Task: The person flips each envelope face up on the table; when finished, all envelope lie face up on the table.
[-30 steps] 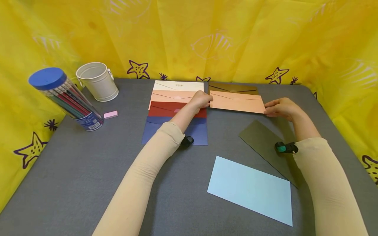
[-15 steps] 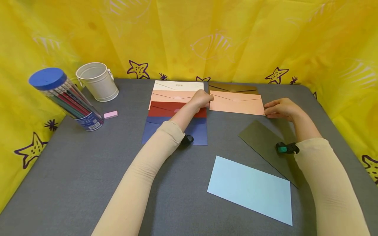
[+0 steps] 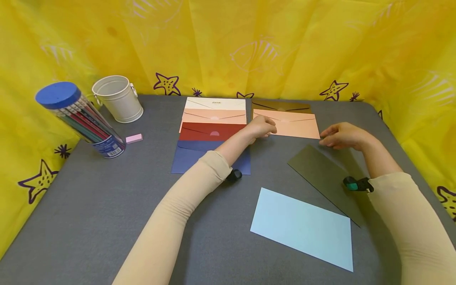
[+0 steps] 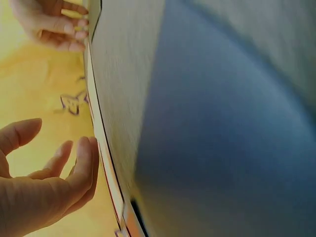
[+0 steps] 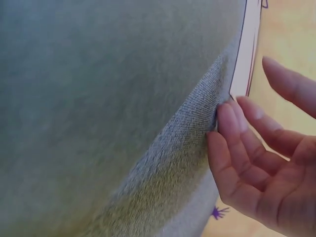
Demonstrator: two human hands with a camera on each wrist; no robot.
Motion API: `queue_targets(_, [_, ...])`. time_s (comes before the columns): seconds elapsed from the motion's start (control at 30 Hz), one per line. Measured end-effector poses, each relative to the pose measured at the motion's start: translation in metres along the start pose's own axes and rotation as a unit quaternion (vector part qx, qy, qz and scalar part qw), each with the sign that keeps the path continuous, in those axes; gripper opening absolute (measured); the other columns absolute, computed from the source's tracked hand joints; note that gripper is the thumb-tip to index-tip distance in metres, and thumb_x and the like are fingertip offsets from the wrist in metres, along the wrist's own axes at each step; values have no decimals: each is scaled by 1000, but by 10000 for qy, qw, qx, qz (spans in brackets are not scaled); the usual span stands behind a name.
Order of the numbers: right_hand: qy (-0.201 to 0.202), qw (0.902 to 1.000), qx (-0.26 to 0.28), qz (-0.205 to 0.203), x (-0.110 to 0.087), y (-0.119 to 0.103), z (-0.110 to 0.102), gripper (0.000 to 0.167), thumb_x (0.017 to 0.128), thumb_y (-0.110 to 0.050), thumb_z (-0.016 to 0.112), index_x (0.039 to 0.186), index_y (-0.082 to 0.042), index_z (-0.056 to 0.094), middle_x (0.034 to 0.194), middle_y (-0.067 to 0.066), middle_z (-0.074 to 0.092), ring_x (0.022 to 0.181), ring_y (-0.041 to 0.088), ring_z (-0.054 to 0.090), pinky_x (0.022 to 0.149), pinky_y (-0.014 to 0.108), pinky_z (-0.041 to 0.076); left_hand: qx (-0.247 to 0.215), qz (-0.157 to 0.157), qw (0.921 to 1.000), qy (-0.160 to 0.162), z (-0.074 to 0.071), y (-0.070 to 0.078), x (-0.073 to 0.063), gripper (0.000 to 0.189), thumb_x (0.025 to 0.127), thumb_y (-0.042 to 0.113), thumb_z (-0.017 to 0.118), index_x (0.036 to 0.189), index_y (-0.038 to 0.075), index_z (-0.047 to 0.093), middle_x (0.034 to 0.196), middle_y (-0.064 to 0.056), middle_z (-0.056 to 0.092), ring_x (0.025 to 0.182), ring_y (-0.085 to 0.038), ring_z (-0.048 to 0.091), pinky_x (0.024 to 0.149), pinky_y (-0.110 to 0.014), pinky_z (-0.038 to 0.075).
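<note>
A peach envelope [image 3: 295,124] lies flat at the back, overlapping a brown envelope [image 3: 281,105] behind it. My left hand [image 3: 259,128] hovers over its left end with relaxed, slightly bent fingers. At its right corner is my right hand [image 3: 344,136], thumb and fingers apart and nothing between them. The right wrist view shows those fingertips right by the corner of the peach envelope [image 5: 246,54]. Left of it, a column of overlapping envelopes runs from white [image 3: 199,103] through peach [image 3: 196,115] and red [image 3: 196,132] to blue [image 3: 189,160].
A dark olive envelope [image 3: 317,170] lies slanted below my right hand, with a light blue envelope [image 3: 303,229] nearer me. At left stand a blue-lidded tub of pencils [image 3: 82,118], a white bucket [image 3: 117,99] and a pink eraser [image 3: 133,138]. Yellow cloth [image 3: 221,47] hangs behind.
The peach envelope's near edge has come down flat. Both hands have let go of it; my left hand has moved right and nearer me, my right slightly back toward me.
</note>
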State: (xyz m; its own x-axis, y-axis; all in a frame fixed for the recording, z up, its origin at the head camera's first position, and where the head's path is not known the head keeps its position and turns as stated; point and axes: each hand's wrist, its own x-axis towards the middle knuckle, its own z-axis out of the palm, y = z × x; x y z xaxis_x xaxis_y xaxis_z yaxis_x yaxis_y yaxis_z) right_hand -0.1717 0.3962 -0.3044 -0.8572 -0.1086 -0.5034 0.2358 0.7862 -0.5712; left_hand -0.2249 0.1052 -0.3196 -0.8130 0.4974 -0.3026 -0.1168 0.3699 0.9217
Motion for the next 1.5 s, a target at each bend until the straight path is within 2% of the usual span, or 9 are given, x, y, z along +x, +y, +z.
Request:
queue_targets(0.1, [-109,9997,-193,-47,-5,-1,3,63,94,-32,66,138,9,46,126,18,60,104,16,61,96,44,55,10,46,9995,-318,13,4,-3,44,93,7,60,135,-5,54,133,-19,59,95,-22,60,95,-34,54])
queue_targets(0.27, [-287,9987,-397,-142,-12,0,8,63,94,-34,66,137,8,46,134,24,54,114,24,56,97,49,53,-23,62,9973,-736,32,7,-9,46,93,7,60,137,-5,51,121,-13,61,74,-10,52,72,-19,48])
queue_targets(0.47, [-289,9972,-689,-59,-19,0,16,61,88,-35,73,126,6,49,108,10,58,96,19,53,78,33,52,21,20,9931,-1171,49,5,-13,52,93,6,62,139,-8,46,81,-1,50,62,-7,46,62,-15,44])
queue_targets(0.53, [-280,9961,-831,-75,-22,-1,19,61,86,-35,76,122,6,48,105,11,56,92,20,50,73,30,47,153,12,9922,-1234,53,4,-12,54,92,7,64,140,-7,45,87,-4,54,65,-7,46,61,-15,44])
queue_targets(0.63, [-214,9933,-1117,-195,-25,-2,24,62,82,-35,79,117,6,48,107,16,53,94,24,49,74,30,44,455,-42,9904,-1308,56,3,-10,56,91,8,66,140,-5,45,121,-10,58,83,-12,55,68,-16,48])
queue_targets(0.73, [-81,9895,-1399,-350,-26,-4,29,64,77,-35,83,112,6,49,107,20,53,96,27,50,79,31,43,901,7,9854,-1445,58,2,-9,59,89,7,67,143,-3,43,148,-15,45,116,-20,57,89,-22,52])
queue_targets(0.83, [55,9869,-1554,-426,-26,-5,33,65,73,-34,87,109,6,50,104,20,53,93,28,50,78,32,43,1322,137,9778,-1618,58,1,-9,62,88,4,67,144,-1,42,151,-15,43,137,-26,46,109,-31,45])
queue_targets(1.2, [292,9846,-1625,-574,-25,-4,38,61,71,-30,89,103,5,49,102,21,54,90,29,51,76,32,44,1731,320,9693,-1719,58,-1,-11,63,85,-2,69,143,0,44,148,-15,47,140,-26,43,114,-29,40])
queue_targets(1.5, [464,9867,-1216,-971,-25,-6,40,47,81,-20,81,101,1,44,95,16,51,91,28,50,76,34,40,1184,266,9776,-1719,55,-3,-9,58,87,-1,67,141,-2,46,144,-16,50,134,-25,48,106,-26,46])
